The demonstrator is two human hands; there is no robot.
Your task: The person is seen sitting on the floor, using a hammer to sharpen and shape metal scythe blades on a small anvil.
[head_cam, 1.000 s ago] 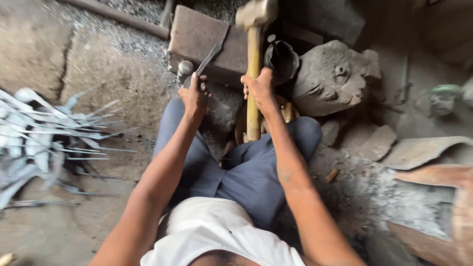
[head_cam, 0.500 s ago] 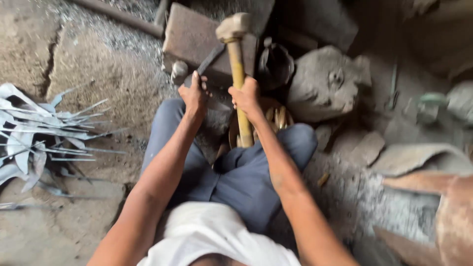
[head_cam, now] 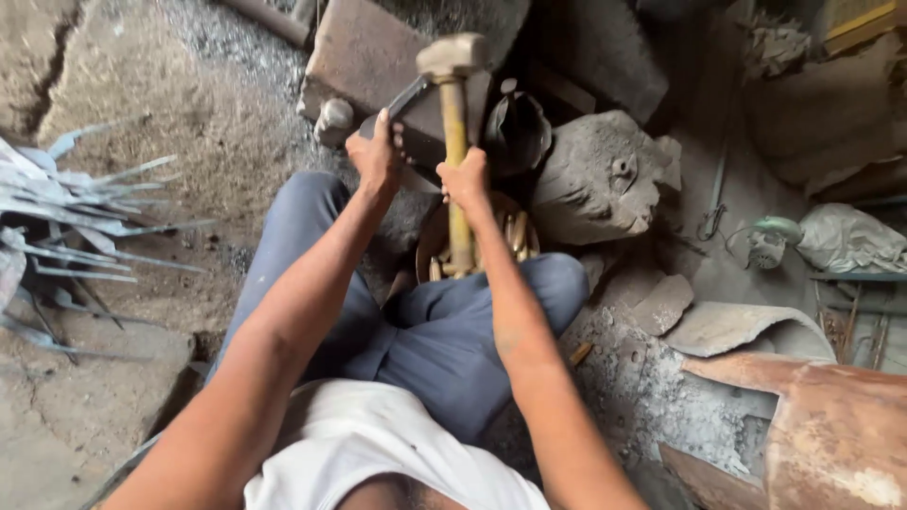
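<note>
Just ahead of my left hand, which pins a flat metal blade on the anvil block, my right hand grips the wooden-handled hammer raised above it, so I judge a forging blow is due, needing square aim.

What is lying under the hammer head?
Under the hammer head lies a dark flat metal piece, held by the left hand, on a block. Its tip is covered.
</note>
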